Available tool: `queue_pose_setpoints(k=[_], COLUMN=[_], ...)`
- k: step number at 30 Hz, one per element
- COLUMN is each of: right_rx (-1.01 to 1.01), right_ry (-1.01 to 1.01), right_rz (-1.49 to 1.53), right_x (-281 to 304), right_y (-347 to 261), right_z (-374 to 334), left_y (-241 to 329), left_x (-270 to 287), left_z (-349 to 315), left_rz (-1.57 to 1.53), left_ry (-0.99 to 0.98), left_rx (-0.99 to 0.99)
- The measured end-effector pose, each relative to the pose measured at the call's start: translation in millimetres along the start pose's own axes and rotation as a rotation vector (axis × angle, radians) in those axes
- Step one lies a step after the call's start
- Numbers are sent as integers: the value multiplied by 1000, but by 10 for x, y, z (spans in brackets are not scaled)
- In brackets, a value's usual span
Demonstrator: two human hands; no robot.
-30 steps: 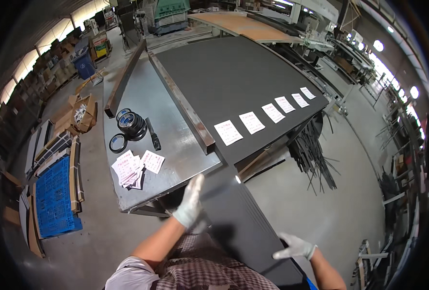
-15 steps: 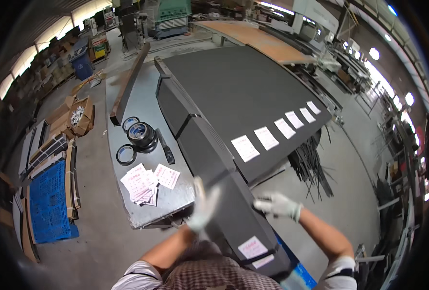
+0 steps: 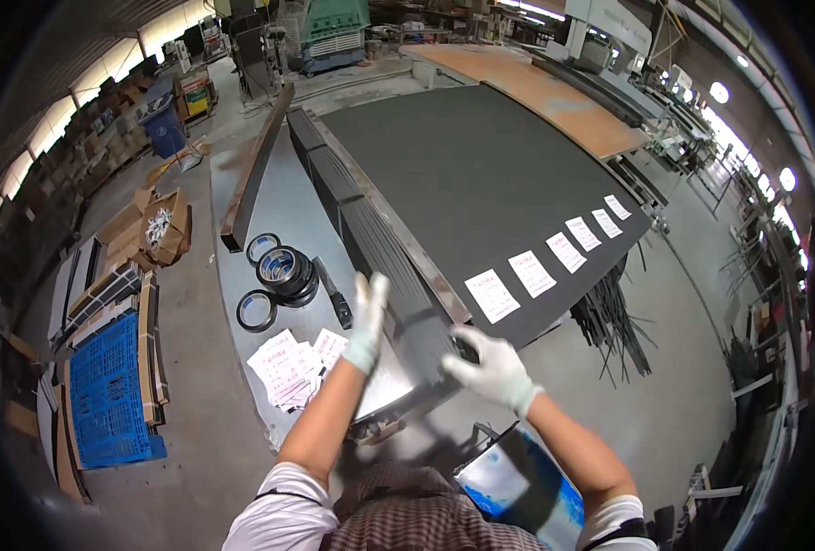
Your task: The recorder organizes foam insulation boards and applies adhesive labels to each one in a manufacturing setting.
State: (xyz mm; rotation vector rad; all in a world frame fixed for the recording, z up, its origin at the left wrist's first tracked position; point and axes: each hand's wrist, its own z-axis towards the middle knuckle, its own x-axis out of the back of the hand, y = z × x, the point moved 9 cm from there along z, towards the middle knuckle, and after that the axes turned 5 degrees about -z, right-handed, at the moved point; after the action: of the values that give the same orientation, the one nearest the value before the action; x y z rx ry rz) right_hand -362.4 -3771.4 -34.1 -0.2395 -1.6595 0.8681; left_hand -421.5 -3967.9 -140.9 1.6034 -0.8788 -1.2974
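Note:
A long stack of dark grey strips (image 3: 384, 243) lies along the table, crossed by black bands. My left hand (image 3: 368, 321), in a pale glove, is open beside the stack's left side, fingers stretched upward. At the stack's near end, my gloved right hand (image 3: 495, 369) has its fingers curled around a small dark thing (image 3: 465, 350) that I cannot make out. Just beyond that hand ends a rusty metal bar (image 3: 417, 262), which runs along the stack's right side. Right of the bar spreads a large dark grey sheet (image 3: 463, 174) with several printed labels (image 3: 532, 275) along its near edge.
On the metal table (image 3: 251, 216), left of the stack, are rolls of black tape (image 3: 283, 274), a black-handled knife (image 3: 338, 303), loose labels (image 3: 283, 367) and another metal bar (image 3: 259, 170). Dark strips (image 3: 610, 317) hang below the sheet. A blue-and-white object (image 3: 522, 487) stands low before me.
My left hand has moved up and forward; my right hand has shifted left and slightly nearer. The labelled near end of the dark bundle, which reached past my hands, no longer shows.

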Motion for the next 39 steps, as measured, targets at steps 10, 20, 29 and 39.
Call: queue_pose_setpoints(k=[10,20,29,39], right_rx=[-35,-670,-814,167], right_ry=[70,-426,-411,124], right_rz=[563,158,319,-258], right_x=[-334,-102,176,1350], right_y=[189,2653,3450,2245], right_z=[-13,-2750,-3122,-1128], left_y=[-114,-797,-1712,-1707], left_x=[-295,-153,-1630,-2127], left_z=[365,-1239,-2341,-1671], left_rz=[-128,87,180,-686], left_ry=[-26,53,-169,153], left_rx=[21,10,200,405])
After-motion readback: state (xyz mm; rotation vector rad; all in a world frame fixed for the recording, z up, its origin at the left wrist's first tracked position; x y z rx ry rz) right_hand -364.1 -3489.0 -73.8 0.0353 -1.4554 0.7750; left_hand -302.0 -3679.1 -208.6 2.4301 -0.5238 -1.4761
